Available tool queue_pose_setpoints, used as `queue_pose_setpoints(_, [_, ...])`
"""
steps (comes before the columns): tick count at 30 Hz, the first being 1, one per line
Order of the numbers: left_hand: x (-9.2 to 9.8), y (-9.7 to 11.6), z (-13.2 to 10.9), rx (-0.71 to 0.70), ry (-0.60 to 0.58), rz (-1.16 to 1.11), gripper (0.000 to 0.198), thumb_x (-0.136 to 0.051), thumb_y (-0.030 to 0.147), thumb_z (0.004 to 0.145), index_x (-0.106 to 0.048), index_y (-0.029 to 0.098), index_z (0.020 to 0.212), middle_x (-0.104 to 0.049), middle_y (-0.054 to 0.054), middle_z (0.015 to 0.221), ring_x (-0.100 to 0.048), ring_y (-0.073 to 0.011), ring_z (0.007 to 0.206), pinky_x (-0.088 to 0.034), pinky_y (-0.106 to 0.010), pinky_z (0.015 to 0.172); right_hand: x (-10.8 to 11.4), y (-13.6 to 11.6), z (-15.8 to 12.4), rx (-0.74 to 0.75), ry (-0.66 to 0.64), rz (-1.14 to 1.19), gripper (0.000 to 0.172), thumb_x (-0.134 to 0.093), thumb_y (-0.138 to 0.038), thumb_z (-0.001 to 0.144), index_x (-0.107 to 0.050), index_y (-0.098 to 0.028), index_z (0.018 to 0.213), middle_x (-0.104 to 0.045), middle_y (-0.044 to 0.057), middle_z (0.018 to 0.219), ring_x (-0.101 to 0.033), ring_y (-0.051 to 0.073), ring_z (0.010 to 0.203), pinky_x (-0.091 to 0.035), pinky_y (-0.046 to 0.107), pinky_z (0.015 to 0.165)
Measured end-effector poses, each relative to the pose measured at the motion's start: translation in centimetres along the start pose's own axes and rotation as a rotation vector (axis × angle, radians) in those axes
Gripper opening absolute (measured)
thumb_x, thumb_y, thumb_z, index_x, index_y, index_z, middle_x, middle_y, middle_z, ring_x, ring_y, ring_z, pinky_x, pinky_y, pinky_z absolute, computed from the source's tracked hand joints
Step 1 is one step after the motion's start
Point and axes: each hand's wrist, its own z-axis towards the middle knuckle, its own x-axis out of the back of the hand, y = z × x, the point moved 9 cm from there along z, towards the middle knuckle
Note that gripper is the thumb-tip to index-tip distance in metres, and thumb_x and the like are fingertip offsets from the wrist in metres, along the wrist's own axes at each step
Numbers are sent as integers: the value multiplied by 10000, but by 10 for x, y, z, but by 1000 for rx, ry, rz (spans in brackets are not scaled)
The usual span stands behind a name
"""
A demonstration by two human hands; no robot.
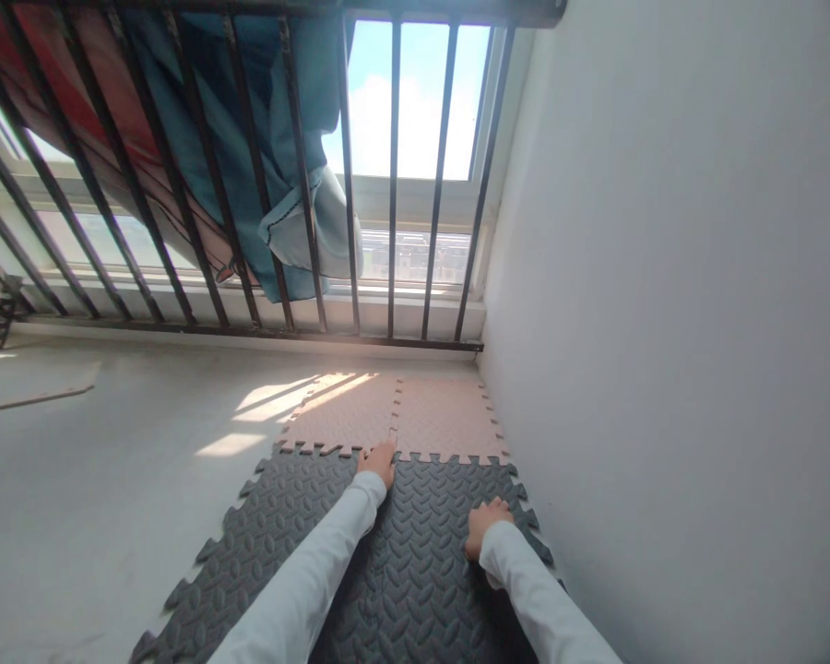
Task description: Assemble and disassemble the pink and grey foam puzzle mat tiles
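Note:
Interlocking foam floor mats lie in the corner by the wall: two pink tiles at the far end and dark grey tiles nearer me. My left hand reaches forward in a white sleeve, with its fingertips pressing on the seam where the pink tiles meet the grey tile. My right hand rests curled, knuckles up, on the right grey tile close to the wall. Neither hand holds anything I can see.
A white wall runs along the right. Black metal railing bars stand in front of a window, with blue and red cloth hanging behind them. Bare grey concrete floor spreads to the left, with a flat board lying on it.

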Motion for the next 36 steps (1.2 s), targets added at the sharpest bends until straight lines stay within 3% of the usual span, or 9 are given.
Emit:
queue_pose_setpoints(4, [-13, -5, -13, -37, -3, 68, 525, -318, 215, 797, -301, 242, 1321, -203, -49, 1440, -185, -157, 1308, -147, -449, 1047, -2, 1, 0, 11, 10, -8, 503, -580, -284, 590, -604, -115, 1063, -478, 200, 1229, -400, 359, 1153, -379, 507, 873])
queue_pose_setpoints(11, [-6, -9, -13, -64, -45, 72, 492, -342, 250, 796, -356, 269, 1288, -305, -30, 1404, -207, -182, 1302, -171, -510, 1032, -5, 2, 1, 11, 6, -8, 565, -574, -310, 611, -553, -109, 1139, -416, 214, 1282, -361, 369, 1182, -356, 523, 889])
queue_pose_setpoints(15, [0, -16, -14, -74, -35, 60, 482, -355, 300, 798, -365, 304, 1279, -341, -7, 1387, -193, -207, 1307, -104, -546, 1043, -3, 0, -1, 0, -18, -17, 569, -575, -296, 604, -555, -97, 1136, -424, 221, 1273, -367, 364, 1180, -357, 503, 896])
queue_pose_setpoints(19, [13, -46, -19, 95, 117, 135, 524, -315, 354, 807, -345, 207, 1309, -250, -65, 1424, -190, -233, 1307, -76, -520, 1056, 1, 0, -3, -22, -29, 1, 564, -579, -268, 598, -558, -77, 1128, -409, 241, 1277, -365, 356, 1185, -366, 463, 901])
queue_pose_setpoints(22, [9, -65, -23, 185, 80, 137, 539, -269, 383, 817, -323, 201, 1322, -210, -67, 1435, -197, -227, 1305, -79, -520, 1054, 0, 0, -3, -18, -41, 7, 552, -573, -255, 600, -563, -63, 1117, -423, 245, 1264, -363, 356, 1186, -360, 459, 912])
queue_pose_setpoints(27, [3, -65, -26, 172, 36, 121, 533, -271, 423, 812, -283, 297, 1329, -196, -20, 1442, -147, -235, 1318, -78, -562, 1034, -2, 1, 0, -16, -49, 1, 580, -577, -255, 589, -549, -64, 1136, -422, 234, 1271, -339, 365, 1201, -346, 480, 924])
queue_pose_setpoints(36, [1, -64, -27, 200, -34, 96, 518, -287, 450, 805, -307, 335, 1310, -164, -9, 1453, -129, -239, 1320, -105, -581, 1015, -2, 0, 1, -13, -43, -13, 599, -604, -293, 570, -560, -82, 1129, -454, 215, 1250, -358, 366, 1185, -364, 470, 909])
